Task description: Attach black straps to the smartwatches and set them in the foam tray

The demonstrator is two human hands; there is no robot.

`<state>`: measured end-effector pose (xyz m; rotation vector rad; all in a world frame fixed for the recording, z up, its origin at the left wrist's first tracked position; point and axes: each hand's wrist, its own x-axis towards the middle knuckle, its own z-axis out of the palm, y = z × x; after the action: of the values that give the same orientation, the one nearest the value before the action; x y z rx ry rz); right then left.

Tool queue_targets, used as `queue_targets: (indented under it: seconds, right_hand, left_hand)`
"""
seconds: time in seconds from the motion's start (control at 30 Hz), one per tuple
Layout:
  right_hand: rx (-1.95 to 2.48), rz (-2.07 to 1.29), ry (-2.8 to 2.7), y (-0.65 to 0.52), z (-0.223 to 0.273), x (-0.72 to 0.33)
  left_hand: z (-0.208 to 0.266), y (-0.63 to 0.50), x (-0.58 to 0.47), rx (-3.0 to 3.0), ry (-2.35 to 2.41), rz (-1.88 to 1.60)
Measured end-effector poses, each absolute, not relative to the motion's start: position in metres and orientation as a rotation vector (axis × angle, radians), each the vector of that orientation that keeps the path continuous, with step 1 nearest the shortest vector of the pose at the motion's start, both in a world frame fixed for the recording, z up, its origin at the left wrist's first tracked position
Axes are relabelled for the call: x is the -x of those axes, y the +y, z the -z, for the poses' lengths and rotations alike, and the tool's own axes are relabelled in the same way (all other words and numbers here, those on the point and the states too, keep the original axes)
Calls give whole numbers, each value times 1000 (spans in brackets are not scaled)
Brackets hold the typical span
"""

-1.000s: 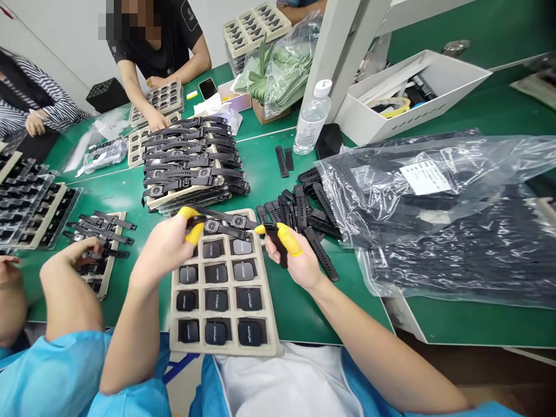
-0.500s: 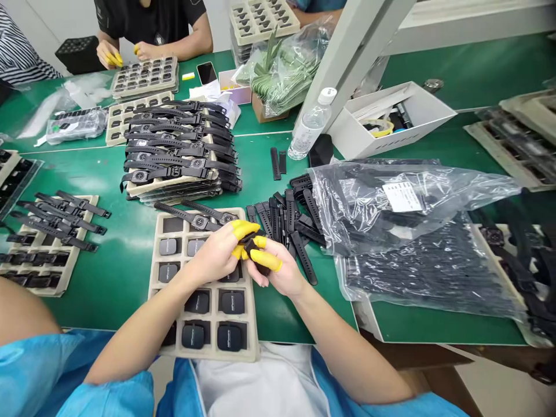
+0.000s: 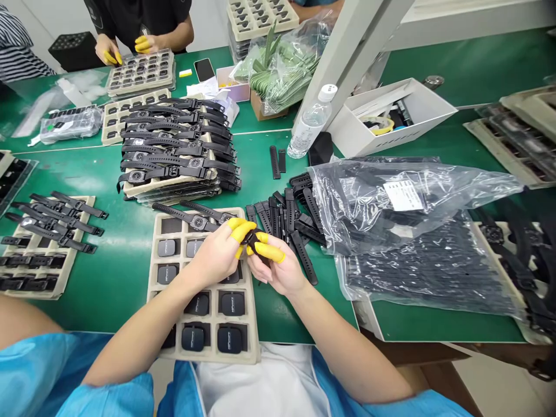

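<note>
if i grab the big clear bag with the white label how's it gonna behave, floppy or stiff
Probably floppy: the clear bag is wrinkled and folded over itself. It may feel heavy and shift as it lifts, since many black strips are packed inside. The glossy film might also slide fairly easily over the green table.

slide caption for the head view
Left hand and right hand hold a small black piece near a compartment tray.
</note>
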<state>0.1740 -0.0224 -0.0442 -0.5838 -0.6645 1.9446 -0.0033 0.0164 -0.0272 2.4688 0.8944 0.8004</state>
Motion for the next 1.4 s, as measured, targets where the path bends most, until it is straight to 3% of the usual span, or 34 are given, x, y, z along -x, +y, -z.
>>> queue_targets:
  seconds: [0.8, 1.13, 1.4]
  right_hand:
    - [757, -1914, -737, -21, 42, -177]
    - [727, -1825, -756, -21, 41, -178]
    - [776, -2159, -853, -16, 36, -185]
  left_hand:
    - [10, 18, 12, -2456, 794, -605]
    - [11, 18, 3, -2044, 918, -986]
    - [0, 30, 4, -1116, 1067, -1519]
